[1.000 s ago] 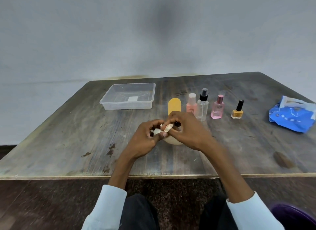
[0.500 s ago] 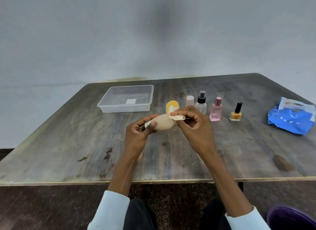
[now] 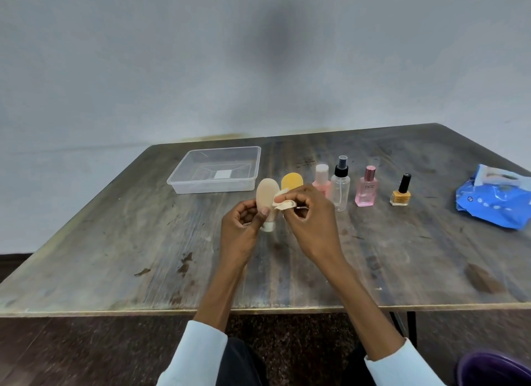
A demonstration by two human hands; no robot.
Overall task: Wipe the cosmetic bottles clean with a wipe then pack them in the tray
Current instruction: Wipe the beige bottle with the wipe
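My left hand [image 3: 241, 227] holds a beige tube bottle [image 3: 266, 197] upright with its white cap down, above the table's middle. My right hand [image 3: 309, 222] pinches a small crumpled wipe [image 3: 284, 203] against the tube's right side. Behind them stand a yellow tube [image 3: 292, 181], a pink bottle with a white cap [image 3: 321, 178], a clear spray bottle [image 3: 340, 186], a pink perfume bottle [image 3: 366, 189] and a yellow nail polish [image 3: 401, 194] in a row. The clear plastic tray [image 3: 184, 178] sits at the back left with no bottles in it.
A blue pack of wipes [image 3: 497, 201] lies at the table's right edge. The worn wooden table [image 3: 115, 242] ends at its front edge near my lap. A purple object [image 3: 494, 368] shows at the bottom right, below the table.
The beige tube has turned from lying sideways between my hands to upright with its cap down, and both hands have risen a little. The wipe stays pressed on it.
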